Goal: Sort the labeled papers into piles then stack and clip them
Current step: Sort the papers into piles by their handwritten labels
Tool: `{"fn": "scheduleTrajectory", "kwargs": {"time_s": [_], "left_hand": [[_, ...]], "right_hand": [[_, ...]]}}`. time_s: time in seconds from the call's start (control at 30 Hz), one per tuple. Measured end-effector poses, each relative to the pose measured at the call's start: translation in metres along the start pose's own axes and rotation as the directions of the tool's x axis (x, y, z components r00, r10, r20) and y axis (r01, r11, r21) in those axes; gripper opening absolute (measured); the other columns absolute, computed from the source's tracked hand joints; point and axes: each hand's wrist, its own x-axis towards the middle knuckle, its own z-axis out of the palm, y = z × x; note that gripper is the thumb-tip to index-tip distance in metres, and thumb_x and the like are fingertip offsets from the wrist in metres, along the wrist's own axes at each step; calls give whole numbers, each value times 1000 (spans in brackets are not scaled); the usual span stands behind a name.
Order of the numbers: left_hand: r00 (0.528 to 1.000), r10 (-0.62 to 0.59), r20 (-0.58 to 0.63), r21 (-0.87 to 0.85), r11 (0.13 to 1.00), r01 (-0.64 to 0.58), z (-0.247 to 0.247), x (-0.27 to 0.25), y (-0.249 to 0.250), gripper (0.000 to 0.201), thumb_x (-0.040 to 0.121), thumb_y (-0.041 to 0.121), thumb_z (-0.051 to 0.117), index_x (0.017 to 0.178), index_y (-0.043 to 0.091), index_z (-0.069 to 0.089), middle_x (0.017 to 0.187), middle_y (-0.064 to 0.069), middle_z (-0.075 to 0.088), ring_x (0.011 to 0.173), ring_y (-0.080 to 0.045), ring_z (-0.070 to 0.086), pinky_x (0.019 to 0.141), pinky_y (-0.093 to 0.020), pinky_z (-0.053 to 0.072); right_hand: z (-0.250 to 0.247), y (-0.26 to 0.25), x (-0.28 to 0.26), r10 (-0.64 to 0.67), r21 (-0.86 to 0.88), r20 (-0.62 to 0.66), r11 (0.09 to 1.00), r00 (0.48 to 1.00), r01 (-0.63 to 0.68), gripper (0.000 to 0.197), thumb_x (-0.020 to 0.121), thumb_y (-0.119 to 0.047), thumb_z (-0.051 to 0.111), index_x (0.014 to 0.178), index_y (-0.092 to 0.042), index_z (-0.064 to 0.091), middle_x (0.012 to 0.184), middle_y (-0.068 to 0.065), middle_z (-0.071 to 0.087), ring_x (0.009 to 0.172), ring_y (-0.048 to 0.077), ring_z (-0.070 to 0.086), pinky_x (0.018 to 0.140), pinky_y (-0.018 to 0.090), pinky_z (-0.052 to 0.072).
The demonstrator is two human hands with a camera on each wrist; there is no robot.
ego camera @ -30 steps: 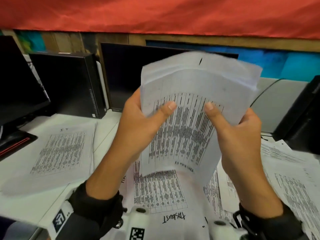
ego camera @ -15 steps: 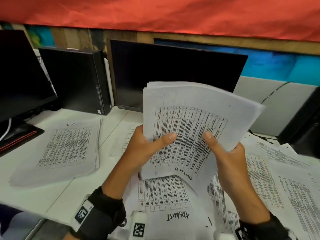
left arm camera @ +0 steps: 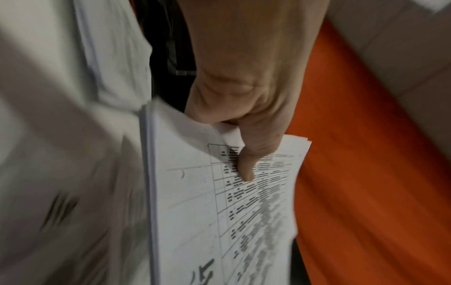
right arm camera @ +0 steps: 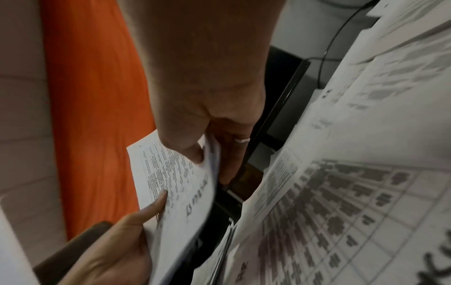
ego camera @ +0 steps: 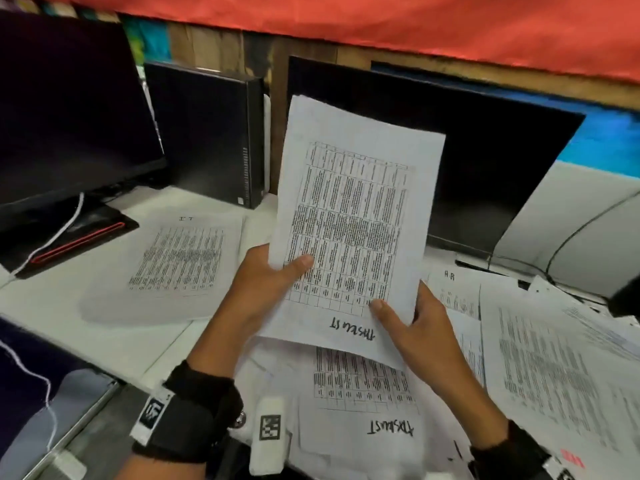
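Two hands, one bundle of papers [ego camera: 349,216], lifted off the surface [ego camera: 69,292] and tilted back toward the middle monitor [ego camera: 485,161]. Left hand [ego camera: 263,289] at the bundle's lower left edge, thumb curled over the printed grid, fingers behind the sheets: a firm grip on the bundle. Right hand [ego camera: 412,327] at the lower right corner, thumb pressed on the front page just above the handwritten label, fingers tucked behind: gripping the same bundle. Seen from the left wrist, the thumb [left arm camera: 246,164] flat on the table print, the edges of several stacked sheets visible beside it. Seen from the right wrist, the thumb [right arm camera: 192,152] on the front and the fingers behind the pages, a ring on one finger.

Directly below the held bundle, flat on the surface, a loose sheet [ego camera: 363,403] with the same handwritten label at its near edge. To the left, well apart, a separate pile [ego camera: 173,261] with a short label at its top. To the right, overlapping spread sheets [ego camera: 554,368], one behind them headed by two letters [ego camera: 449,276]. At the back left, a second monitor [ego camera: 62,109] and a black computer case [ego camera: 207,133]; a white cable [ego camera: 55,233] trailing across the stand. Red cloth [ego camera: 415,26] across the top.
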Motion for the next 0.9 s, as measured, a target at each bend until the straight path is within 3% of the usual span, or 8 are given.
{"fn": "scheduleTrajectory", "kwargs": {"time_s": [0.1,0.17,0.27,0.37,0.47,0.63,0.8,0.9], "left_hand": [[994,12,-106,31,999,-9,-45,1,3,19,94,23,79,113,20,76,102,7,81,98,-11,76,88,-31,58],[981,48,-188,72,997,-35,-72,0,3,26,93,14,78,118,19,74,103,8,81,94,-7,76,81,-24,59],[915,76,-396,224,974,16,-108,1,0,43,91,14,81,128,19,60,107,9,72,95,-10,71,83,-29,56],[858,111,-501,434,890,138,-135,4,-3,63,90,26,82,145,17,51,133,-3,59,122,-26,59,102,-40,49],[841,154,-518,504,850,154,-146,1,3,65,89,35,83,146,18,56,150,-7,46,140,-28,46,113,-41,40],[900,161,-406,507,859,75,-139,-1,7,50,92,35,80,137,22,64,144,2,56,135,-17,54,108,-36,48],[986,82,-142,644,765,29,-119,8,-4,41,96,30,75,135,19,66,137,3,64,124,-19,61,104,-32,48],[994,-76,75,702,713,2,-104,11,-12,43,97,32,73,137,20,62,133,5,63,120,-18,62,95,-29,47]], "right_hand": [[34,-12,5,14,48,185,999,983,-23,36,101,-30,68,129,-47,53,121,-32,70,113,-6,69,87,18,61],[62,-22,9,41,97,290,993,956,-72,33,106,-24,62,132,-42,53,127,-21,72,109,10,75,75,35,67],[109,-31,20,73,140,348,982,935,-129,28,110,-14,54,132,-32,56,126,-8,75,98,24,80,72,41,65],[156,-29,37,100,148,373,975,922,-166,28,110,-11,51,131,-29,58,127,-1,75,104,24,77,86,47,65],[197,-26,56,209,158,385,945,899,-287,25,110,-8,49,131,-18,57,128,7,72,104,26,77,71,40,66],[244,-27,81,275,170,363,920,890,-353,24,108,-4,48,131,-7,58,125,14,73,101,27,75,69,33,64],[246,-28,81,364,121,349,896,863,-427,21,106,-22,56,123,-10,57,105,5,72,87,19,74,67,19,58],[217,-16,69,364,57,374,909,853,-413,46,100,-29,68,139,-14,47,100,10,81,89,25,80,96,43,62]]}}
